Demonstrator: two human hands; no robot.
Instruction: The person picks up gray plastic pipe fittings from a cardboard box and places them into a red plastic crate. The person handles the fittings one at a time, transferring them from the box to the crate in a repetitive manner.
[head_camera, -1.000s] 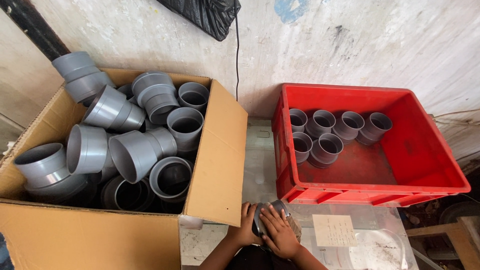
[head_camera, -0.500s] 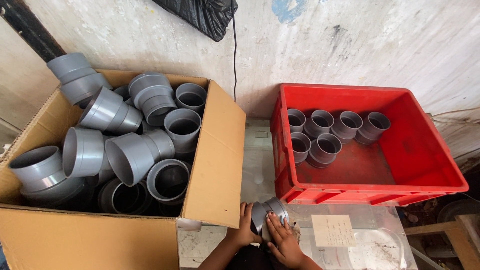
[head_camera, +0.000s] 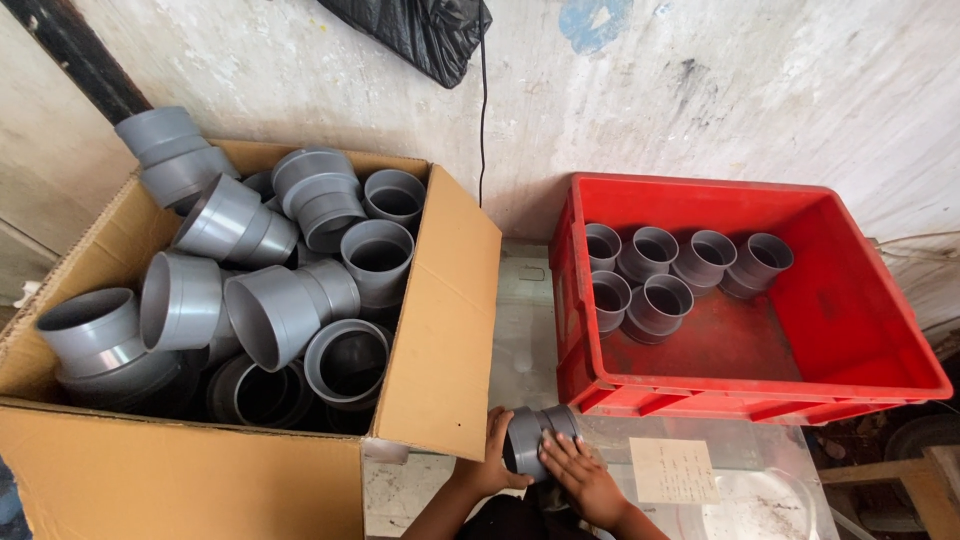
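Gripped between both hands at the six o'clock edge of the scene, a grey pipe fitting (head_camera: 535, 440) is held on its side just above a dusty glass tabletop (head_camera: 520, 340). It is cupped by the left hand (head_camera: 488, 458) from its nine o'clock side, fingers curled around the wide end, while the right hand (head_camera: 582, 476) is pressed over it from four o'clock with fingers spread. A pale paper slip (head_camera: 672, 470) is seen lying on the glass at three o'clock of the hands. An open cardboard box (head_camera: 180, 480), heaped with larger grey fittings (head_camera: 280, 310) tipped at all angles, is set at ten o'clock, its flap touching the left hand's fingertips. A red plastic crate (head_camera: 880, 330) is placed at one o'clock, where six smaller grey fittings (head_camera: 660, 305) are stood upright in two rows against its far left corner. A stained plaster wall (head_camera: 750, 90) is seen at twelve o'clock, with a black bag (head_camera: 420, 35) hung upon it.
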